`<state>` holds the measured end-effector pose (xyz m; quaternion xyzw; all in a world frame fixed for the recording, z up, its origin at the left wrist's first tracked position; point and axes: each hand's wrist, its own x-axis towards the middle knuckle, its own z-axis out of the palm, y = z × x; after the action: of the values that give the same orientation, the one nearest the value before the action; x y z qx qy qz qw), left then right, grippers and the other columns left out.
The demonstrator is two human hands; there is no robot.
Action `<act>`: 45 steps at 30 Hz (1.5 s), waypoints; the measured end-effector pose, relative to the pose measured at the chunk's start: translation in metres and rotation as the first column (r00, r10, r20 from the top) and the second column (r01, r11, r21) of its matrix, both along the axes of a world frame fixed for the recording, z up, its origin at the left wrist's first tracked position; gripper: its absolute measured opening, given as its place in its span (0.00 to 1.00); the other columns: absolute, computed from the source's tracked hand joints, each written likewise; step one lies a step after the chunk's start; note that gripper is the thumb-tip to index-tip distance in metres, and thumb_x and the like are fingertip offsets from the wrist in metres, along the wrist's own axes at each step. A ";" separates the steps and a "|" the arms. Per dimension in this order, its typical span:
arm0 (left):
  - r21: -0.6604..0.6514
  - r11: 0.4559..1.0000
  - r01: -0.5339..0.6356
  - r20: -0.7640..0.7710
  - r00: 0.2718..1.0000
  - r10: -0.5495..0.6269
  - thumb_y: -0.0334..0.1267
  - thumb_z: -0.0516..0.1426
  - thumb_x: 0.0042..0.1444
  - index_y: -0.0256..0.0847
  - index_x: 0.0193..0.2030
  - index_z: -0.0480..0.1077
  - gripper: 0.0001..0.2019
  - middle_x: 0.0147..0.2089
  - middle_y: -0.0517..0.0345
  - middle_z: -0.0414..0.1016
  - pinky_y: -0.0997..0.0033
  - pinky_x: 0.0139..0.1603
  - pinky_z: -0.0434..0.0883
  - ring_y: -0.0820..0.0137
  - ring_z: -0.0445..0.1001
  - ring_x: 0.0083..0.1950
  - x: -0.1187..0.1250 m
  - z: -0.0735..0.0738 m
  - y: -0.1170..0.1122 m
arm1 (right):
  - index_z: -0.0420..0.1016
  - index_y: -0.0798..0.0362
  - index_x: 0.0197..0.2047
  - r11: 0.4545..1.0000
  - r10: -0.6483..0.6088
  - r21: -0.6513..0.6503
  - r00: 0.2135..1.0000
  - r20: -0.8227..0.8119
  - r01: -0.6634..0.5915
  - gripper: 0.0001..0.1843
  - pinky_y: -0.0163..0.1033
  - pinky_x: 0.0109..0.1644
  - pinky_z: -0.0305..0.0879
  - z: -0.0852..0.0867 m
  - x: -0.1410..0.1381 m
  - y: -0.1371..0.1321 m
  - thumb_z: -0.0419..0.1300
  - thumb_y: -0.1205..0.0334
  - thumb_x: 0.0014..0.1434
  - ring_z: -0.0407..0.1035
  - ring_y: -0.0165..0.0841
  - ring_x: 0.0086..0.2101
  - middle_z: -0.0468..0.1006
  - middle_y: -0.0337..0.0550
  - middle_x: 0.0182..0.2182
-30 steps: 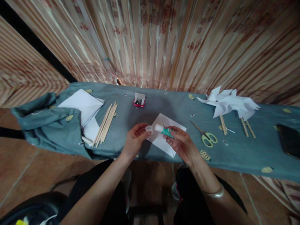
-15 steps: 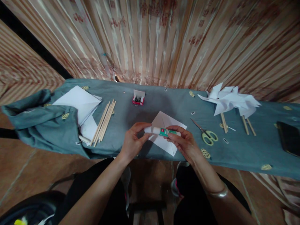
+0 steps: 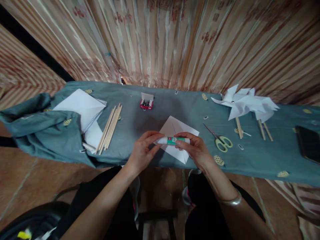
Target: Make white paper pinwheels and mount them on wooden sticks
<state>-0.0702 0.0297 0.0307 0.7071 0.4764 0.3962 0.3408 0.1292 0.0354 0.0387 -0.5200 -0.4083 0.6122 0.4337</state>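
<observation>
While the cap end of the glue stick (image 3: pixel 172 140) is pinched between the fingers of the left hand (image 3: pixel 144 150), its green-labelled body is gripped by the right hand (image 3: pixel 196 149). The glue stick is held over the creased paper sheet (image 3: pixel 176 127). Scissors (image 3: pixel 220 138) are laid right of that sheet; wooden sticks (image 3: pixel 111 128) are grouped left of it; an open red box (image 3: pixel 146 105) is placed beyond it.

Overall light was dim. Beige pleated curtain (image 3: pixel 160 50) showed pale streaks of sheen. Grey-green cloth-covered tabletop (image 3: pixel 130 126) bore a soft shadow near centre. Print on the white-and-green plastic glue stick (image 3: pixel 172 140) blurred past reading. Outer edges appeared stretched.
</observation>
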 end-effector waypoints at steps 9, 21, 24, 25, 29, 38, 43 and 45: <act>-0.094 0.995 0.013 0.094 0.996 -0.005 0.35 0.60 0.54 0.41 0.44 0.77 0.10 0.44 0.52 0.79 0.65 0.50 0.72 0.65 0.76 0.46 0.001 -0.003 -0.002 | 0.76 0.53 0.40 0.993 0.097 0.057 0.986 0.136 -0.105 0.19 0.37 0.31 0.69 -0.006 -0.010 0.000 0.67 0.50 0.48 0.73 0.31 0.28 0.79 0.41 0.30; 0.035 0.932 -0.360 -0.249 0.900 0.357 0.44 0.56 0.55 0.37 0.46 0.74 0.16 0.46 0.49 0.78 0.57 0.54 0.68 0.58 0.74 0.49 -0.063 -0.030 0.029 | 0.75 0.51 0.49 0.838 -0.165 0.450 0.643 0.748 -0.308 0.14 0.50 0.53 0.68 -0.020 0.051 -0.012 0.54 0.59 0.63 0.73 0.41 0.47 0.80 0.49 0.46; 0.182 0.938 -0.295 -0.376 0.861 0.343 0.45 0.55 0.57 0.38 0.49 0.72 0.17 0.48 0.47 0.76 0.52 0.57 0.66 0.55 0.71 0.53 -0.066 -0.026 0.029 | 0.75 0.54 0.50 0.761 -0.157 0.454 0.546 0.823 -0.464 0.15 0.54 0.57 0.66 -0.026 0.053 -0.019 0.51 0.63 0.64 0.70 0.43 0.51 0.78 0.53 0.49; 0.239 0.932 -0.272 -0.396 0.849 0.349 0.47 0.56 0.57 0.39 0.52 0.70 0.20 0.51 0.47 0.75 0.50 0.58 0.65 0.54 0.69 0.55 -0.062 -0.023 0.027 | 0.74 0.55 0.50 0.750 -0.155 0.444 0.522 0.839 -0.491 0.16 0.55 0.57 0.66 -0.027 0.054 -0.021 0.51 0.64 0.64 0.70 0.44 0.52 0.78 0.54 0.50; 0.360 0.933 -0.005 -0.440 0.881 0.174 0.49 0.60 0.54 0.44 0.59 0.64 0.27 0.60 0.47 0.67 0.47 0.61 0.62 0.53 0.63 0.61 -0.029 -0.017 0.012 | 0.73 0.54 0.51 0.741 -0.153 0.426 0.487 0.860 -0.519 0.16 0.56 0.57 0.66 -0.031 0.058 -0.025 0.50 0.65 0.64 0.68 0.44 0.54 0.75 0.54 0.53; 0.255 0.893 0.372 -0.511 0.835 -0.202 0.39 0.56 0.61 0.38 0.53 0.69 0.15 0.53 0.47 0.74 0.55 0.52 0.70 0.60 0.70 0.53 0.027 -0.032 -0.003 | 0.72 0.52 0.53 0.751 -0.091 0.409 0.533 0.841 -0.518 0.17 0.56 0.59 0.64 -0.031 0.062 -0.027 0.51 0.68 0.62 0.64 0.43 0.56 0.72 0.52 0.55; 0.324 0.858 0.398 -0.517 0.835 -0.192 0.34 0.54 0.62 0.37 0.49 0.71 0.10 0.48 0.49 0.77 0.58 0.50 0.73 0.62 0.72 0.50 0.027 -0.028 -0.003 | 0.72 0.51 0.53 0.779 -0.043 0.397 0.590 0.806 -0.486 0.18 0.56 0.60 0.62 -0.031 0.066 -0.027 0.52 0.69 0.61 0.63 0.42 0.57 0.72 0.52 0.56; 0.331 0.859 0.392 -0.503 0.843 -0.191 0.33 0.53 0.63 0.36 0.50 0.71 0.11 0.47 0.48 0.77 0.58 0.49 0.73 0.63 0.73 0.50 0.027 -0.028 -0.004 | 0.72 0.49 0.53 0.800 -0.018 0.392 0.635 0.772 -0.455 0.19 0.55 0.61 0.61 -0.032 0.066 -0.027 0.53 0.69 0.60 0.63 0.41 0.58 0.71 0.50 0.57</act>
<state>-0.0430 0.0258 0.0026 0.9013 0.3294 0.2557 0.1171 0.1954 0.0088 0.0063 -0.5173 -0.7702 0.2494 0.2775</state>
